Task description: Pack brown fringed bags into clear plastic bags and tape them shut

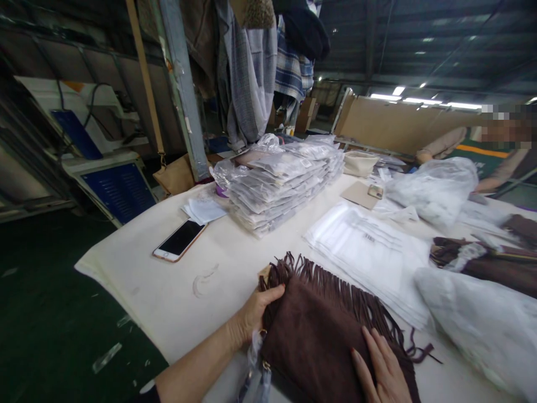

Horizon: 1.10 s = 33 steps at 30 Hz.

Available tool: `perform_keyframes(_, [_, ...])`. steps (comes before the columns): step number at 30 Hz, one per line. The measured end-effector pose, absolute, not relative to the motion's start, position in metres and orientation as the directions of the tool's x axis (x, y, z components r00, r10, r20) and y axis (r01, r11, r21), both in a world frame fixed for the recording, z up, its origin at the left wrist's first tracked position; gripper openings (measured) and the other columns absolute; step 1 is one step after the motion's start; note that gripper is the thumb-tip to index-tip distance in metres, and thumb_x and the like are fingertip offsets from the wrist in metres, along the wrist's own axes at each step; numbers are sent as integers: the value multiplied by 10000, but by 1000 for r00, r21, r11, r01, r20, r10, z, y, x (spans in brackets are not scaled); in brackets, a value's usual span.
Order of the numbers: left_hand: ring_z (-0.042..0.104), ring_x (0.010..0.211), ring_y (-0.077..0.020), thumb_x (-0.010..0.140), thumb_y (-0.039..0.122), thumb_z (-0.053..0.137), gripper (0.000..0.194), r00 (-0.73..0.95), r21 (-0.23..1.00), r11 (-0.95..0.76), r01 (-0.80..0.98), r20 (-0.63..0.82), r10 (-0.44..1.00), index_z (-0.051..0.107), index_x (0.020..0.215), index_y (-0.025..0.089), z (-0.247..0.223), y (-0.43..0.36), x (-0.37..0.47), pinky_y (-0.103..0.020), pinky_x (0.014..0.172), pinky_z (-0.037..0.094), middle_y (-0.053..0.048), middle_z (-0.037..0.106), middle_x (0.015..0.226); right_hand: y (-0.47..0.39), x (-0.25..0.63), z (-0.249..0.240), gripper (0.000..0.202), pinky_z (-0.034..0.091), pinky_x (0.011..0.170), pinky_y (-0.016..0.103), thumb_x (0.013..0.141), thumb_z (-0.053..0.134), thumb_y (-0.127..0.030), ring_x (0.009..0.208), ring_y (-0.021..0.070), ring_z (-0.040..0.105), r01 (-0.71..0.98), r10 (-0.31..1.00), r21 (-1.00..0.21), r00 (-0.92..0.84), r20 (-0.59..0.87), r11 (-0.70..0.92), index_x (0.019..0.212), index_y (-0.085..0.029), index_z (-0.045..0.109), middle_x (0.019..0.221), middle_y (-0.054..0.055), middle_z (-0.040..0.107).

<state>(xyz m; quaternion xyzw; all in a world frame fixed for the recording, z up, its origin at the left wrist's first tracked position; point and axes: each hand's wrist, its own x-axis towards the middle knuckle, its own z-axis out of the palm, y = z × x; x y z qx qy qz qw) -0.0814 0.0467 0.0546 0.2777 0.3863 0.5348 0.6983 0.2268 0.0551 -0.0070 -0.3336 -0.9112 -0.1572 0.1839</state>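
A dark brown fringed bag (310,330) lies at the near edge of the table, its fringe pointing away from me. My left hand (255,308) grips the bag's left corner, thumb on top and the other fingers hidden behind. A bit of tan card shows beside that thumb. My right hand (381,369) rests flat on the bag's right side with its fingers stretched out. Clear plastic wrap (254,364) hangs around the metal ring and fitting at the bag's left side.
A phone (179,240) lies at the left, near a stack of plastic-wrapped packages (277,184). Flat white plastic bags (369,252) spread beyond the fringe. Puffy plastic bags (482,319) and more brown bags (495,266) sit at right. Across the table is a person (474,148).
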Motion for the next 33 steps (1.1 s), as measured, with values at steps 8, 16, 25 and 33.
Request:
perform_keyframes(8, [82, 1385, -357, 736, 210, 561, 788, 456, 551, -335, 764, -93, 885, 206, 1412, 16, 57, 39, -48, -516, 1136, 127, -240, 106, 1498, 51, 220, -8, 388, 452, 956, 513, 880, 357, -169, 1340, 329, 293, 722, 611, 114, -649, 452, 683, 1195, -249, 570, 1380, 100, 457])
perform_keyframes(16, [4, 1380, -344, 896, 547, 375, 721, 552, 631, -416, 655, -22, 834, 206, 1430, 92, 68, 19, -21, -538, 1128, 115, -244, 60, 1490, 48, 204, -3, 363, 471, 895, 510, 898, 300, -146, 1310, 336, 327, 761, 548, 207, -601, 581, 615, 1075, -196, 613, 1290, 161, 512])
perform_keyframes(25, [161, 1377, -318, 888, 581, 374, 738, 651, 548, -617, 565, 163, 741, 267, 1403, 63, 86, 7, -4, -504, 1136, 150, -222, 267, 1454, 46, 199, -8, 446, 392, 1003, 549, 912, 306, -366, 1291, 304, 380, 836, 855, -298, -327, 404, 460, 1279, -185, 484, 1346, 130, 484])
perform_keyframes(33, [623, 935, -276, 737, 377, 600, 261, -240, 941, 331, 73, -306, 921, 620, 838, 138, 98, 49, -106, -461, 918, 460, -123, 669, 906, 48, 268, 62, 714, 236, 1108, 513, 673, 550, -672, 1253, 316, 437, 453, 937, -851, 328, -119, -267, 1225, -219, 521, 1319, 92, 529])
